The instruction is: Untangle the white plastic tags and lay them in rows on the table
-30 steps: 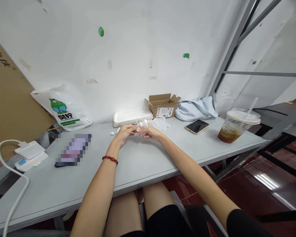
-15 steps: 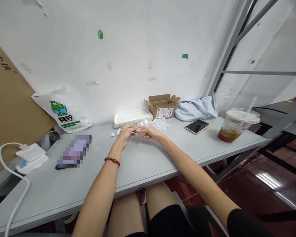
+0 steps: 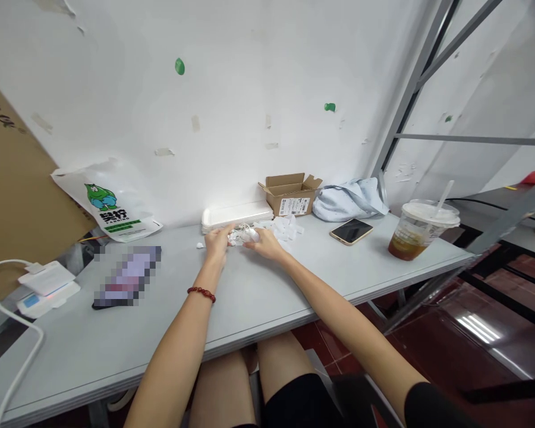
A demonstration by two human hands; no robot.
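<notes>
Right hand (image 3: 270, 245) pinches a small white piece (image 3: 253, 235), front-left of the open cardboard box (image 3: 293, 205); left hand (image 3: 216, 245), farther left of the box, grip unclear, likely sits close so loose white bits (image 3: 235, 238) are within both hands' reach.

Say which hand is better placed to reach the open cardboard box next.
Probably the right hand: it is nearer the cardboard box. The left hand is farther off. Both are at the small white pieces; their grip is unclear.
</notes>
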